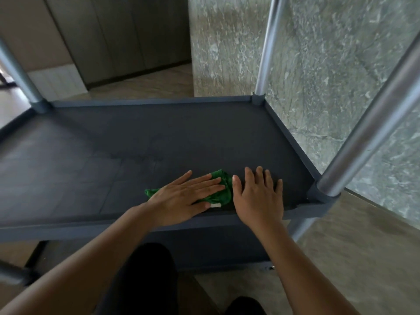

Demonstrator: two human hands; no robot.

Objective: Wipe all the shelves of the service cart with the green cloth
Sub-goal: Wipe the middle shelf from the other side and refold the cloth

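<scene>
Left of near-right post (368, 130), at front rim of cart shelf (159, 137): pressing crumpled green cloth (221, 190) down with left hand (181, 197), fingers straight, close together. Resting right hand (258, 196) flat on bare shelf between cloth and post, fingers spread, thumb just beside cloth. Farther back from post: far-right post (267, 46), marble wall (329, 64).

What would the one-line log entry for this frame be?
stage: wiping shelf | left hand: flat on green cloth | right hand: flat on shelf, beside cloth
</scene>
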